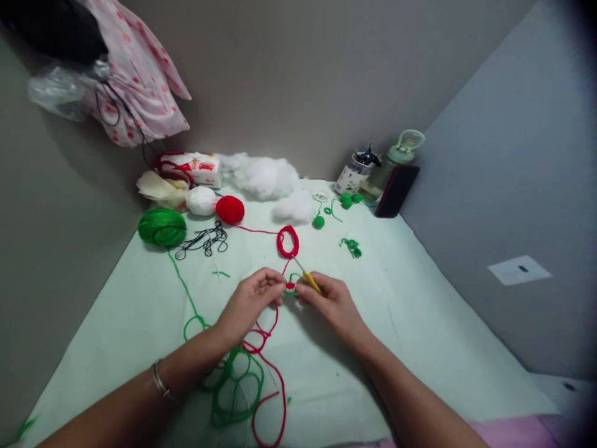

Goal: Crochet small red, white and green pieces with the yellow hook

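Note:
My left hand [254, 297] pinches a small red and green crochet piece [290, 287] at the middle of the pale green cloth [410, 323]. My right hand [326, 297] is closed on a yellow-handled crochet hook [308, 279] whose metal tip points up and left, right beside that piece. Red yarn [268, 348] and green yarn [233, 379] trail from the work in loose loops under my left forearm. A red yarn ring [288, 241] lies just beyond my hands.
At the back left lie a green yarn ball [161, 227], a white ball [201, 200], a red ball [230, 210] and black thread [205, 239]. White stuffing [268, 177], small green balls [346, 200], a jar [352, 174], a bottle [396, 158] and a dark phone [396, 190] stand at the back.

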A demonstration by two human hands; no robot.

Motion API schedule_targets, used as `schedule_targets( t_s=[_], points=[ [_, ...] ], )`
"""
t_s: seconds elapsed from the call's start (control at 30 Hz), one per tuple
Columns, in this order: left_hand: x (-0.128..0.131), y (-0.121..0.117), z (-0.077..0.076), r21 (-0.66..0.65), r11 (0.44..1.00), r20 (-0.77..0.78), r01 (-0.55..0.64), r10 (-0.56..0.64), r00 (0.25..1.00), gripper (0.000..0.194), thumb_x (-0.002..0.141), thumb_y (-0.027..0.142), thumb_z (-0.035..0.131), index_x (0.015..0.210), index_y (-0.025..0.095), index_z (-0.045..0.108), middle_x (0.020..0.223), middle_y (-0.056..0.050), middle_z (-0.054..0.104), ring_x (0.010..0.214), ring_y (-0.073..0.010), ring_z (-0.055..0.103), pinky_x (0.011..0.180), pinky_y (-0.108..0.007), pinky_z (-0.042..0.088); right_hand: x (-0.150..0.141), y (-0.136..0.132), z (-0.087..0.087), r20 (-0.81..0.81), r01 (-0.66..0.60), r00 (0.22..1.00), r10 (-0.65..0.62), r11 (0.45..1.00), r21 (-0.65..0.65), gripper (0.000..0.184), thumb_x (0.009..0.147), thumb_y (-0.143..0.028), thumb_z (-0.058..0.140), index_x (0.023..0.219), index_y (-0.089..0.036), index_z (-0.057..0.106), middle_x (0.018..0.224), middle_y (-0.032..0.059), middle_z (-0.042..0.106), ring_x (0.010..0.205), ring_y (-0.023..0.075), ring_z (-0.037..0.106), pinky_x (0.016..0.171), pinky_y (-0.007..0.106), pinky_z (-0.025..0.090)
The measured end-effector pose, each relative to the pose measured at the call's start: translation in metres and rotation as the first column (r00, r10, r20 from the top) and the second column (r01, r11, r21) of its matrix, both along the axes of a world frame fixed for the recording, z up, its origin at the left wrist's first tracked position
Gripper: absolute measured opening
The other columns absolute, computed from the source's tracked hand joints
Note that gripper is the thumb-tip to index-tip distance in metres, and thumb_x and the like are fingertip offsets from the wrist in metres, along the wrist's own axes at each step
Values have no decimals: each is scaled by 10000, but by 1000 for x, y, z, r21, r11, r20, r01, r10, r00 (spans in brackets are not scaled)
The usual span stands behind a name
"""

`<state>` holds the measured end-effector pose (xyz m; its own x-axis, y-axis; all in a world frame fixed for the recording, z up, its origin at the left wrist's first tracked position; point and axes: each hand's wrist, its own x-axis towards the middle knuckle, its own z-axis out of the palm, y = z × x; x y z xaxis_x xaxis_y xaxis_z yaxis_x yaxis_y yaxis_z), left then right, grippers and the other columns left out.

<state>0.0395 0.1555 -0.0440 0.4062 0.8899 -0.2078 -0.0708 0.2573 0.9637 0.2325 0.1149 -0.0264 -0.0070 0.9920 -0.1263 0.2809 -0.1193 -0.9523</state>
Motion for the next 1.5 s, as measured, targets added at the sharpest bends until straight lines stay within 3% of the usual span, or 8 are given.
schedule_targets(
  t_s=[0.2, 0.37, 0.43, 0.53, 0.73, 1.1, 1.3, 1.5],
  points=[
    [-16, 14, 9, 120, 979, 29, -162, 160, 987, 195, 891, 369, 746, 957, 198, 679, 910, -15, 741, 734, -141, 643, 743, -283, 502, 46, 13, 9, 190, 276, 927, -325, 930, 243, 323, 856, -524, 702, 859, -201, 699, 751, 10, 623, 674, 173, 528, 673, 318, 421],
    [-29, 24, 29, 231, 954, 58, -189, 180, 982, 165, 871, 321, 756, 953, 197, 685, 903, 0, 725, 727, -134, 638, 754, -281, 505, 62, 1, 20, 445, 383, 675, -588, 795, 470, 568, 840, -520, 728, 1325, -235, 649, 839, 3, 666, 634, 187, 559, 678, 345, 432],
    [-35, 26, 41, 279, 947, 42, -159, 153, 987, 168, 851, 301, 776, 949, 191, 694, 884, 4, 714, 725, -134, 635, 750, -279, 502, 48, -13, 25, 384, 322, 761, -523, 818, 476, 326, 897, -468, 681, 1106, -221, 721, 800, 9, 671, 652, 180, 574, 671, 324, 447],
    [-46, 25, 59, 409, 913, -93, 20, 20, 995, 165, 865, 314, 769, 946, 191, 696, 857, 11, 688, 747, -143, 628, 745, -279, 494, 17, -34, 29, 363, -73, 931, -27, 964, 257, 190, 952, -355, 656, 851, -209, 725, 756, 10, 691, 657, 158, 590, 639, 280, 443],
    [-76, 5, 75, 317, 754, -618, 575, -295, 728, 123, 920, 303, 663, 861, 203, 705, 814, 4, 697, 754, -168, 601, 688, -276, 441, -30, -69, 23, 430, -593, 723, 541, 805, -17, 153, 1035, -260, 640, 1017, -213, 784, 968, 39, 774, 828, 165, 691, 767, 267, 474],
    [-128, -74, 53, 158, 832, -766, 531, -236, 598, 244, 975, 420, 590, 840, 223, 636, 794, 4, 637, 743, -179, 547, 679, -286, 404, -67, -91, 6, 668, -776, 418, 616, 624, -90, 123, 1012, -153, 633, 1074, -199, 729, 1034, 42, 724, 736, 131, 577, 614, 285, 279],
    [-122, -106, 36, 118, 820, -763, 561, -287, 580, 190, 942, 378, 626, 832, 224, 615, 796, 4, 624, 736, -184, 544, 671, -291, 387, -51, -91, 7, 688, -671, 524, 502, 740, -28, 96, 1022, -183, 632, 1068, -187, 717, 1006, 44, 741, 769, 142, 607, 650, 282, 302],
    [-118, -113, 16, 235, 804, -807, 546, -151, 570, 128, 882, 258, 600, 756, 245, 615, 737, 10, 633, 686, -190, 574, 646, -287, 384, -42, -100, 2, 663, -788, 445, 601, 615, -29, 157, 1029, -223, 647, 1177, -212, 699, 1078, 58, 757, 792, 153, 653, 654, 277, 340]
  ],
)
